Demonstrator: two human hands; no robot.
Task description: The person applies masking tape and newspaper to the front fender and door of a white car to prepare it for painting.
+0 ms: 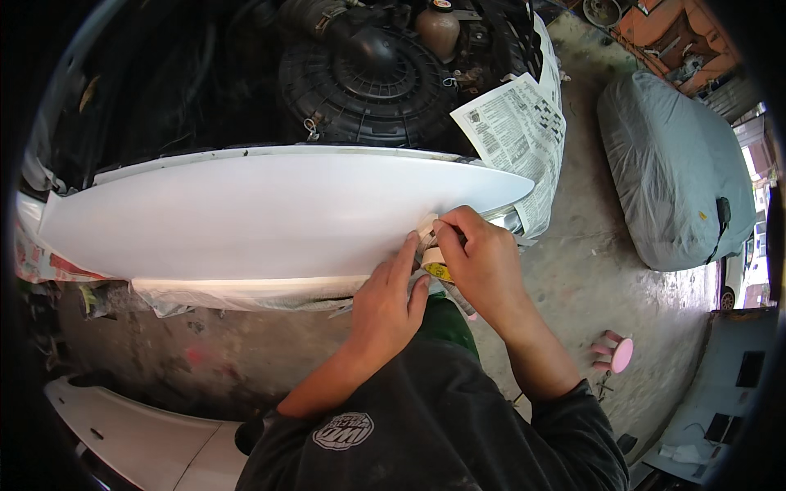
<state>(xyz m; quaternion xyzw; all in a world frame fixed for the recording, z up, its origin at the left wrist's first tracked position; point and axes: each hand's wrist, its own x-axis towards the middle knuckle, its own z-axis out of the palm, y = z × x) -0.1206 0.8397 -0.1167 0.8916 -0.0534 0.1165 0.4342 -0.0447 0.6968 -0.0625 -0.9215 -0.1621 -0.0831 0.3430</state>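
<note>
A white car fender [245,215] spans the view before me. My right hand [485,258] is at its lower right edge and grips a roll of masking tape [435,264], with thumb and forefinger pinched at a strip of tape [426,227]. My left hand [388,301] rests beside it, fingers extended and apart, a fingertip at the tape near the fender's edge. Its thumb is close to the roll. The fingers partly hide the roll and strip. Newspaper [516,135] covers the area by the fender's pointed right end.
Above the fender lies the engine bay with a round black air filter housing [368,86] and a fluid reservoir [437,30]. Plastic sheeting [245,294] hangs under the fender. A covered car [675,178], a pink stool [620,356] and a loose white panel [153,436] stand around.
</note>
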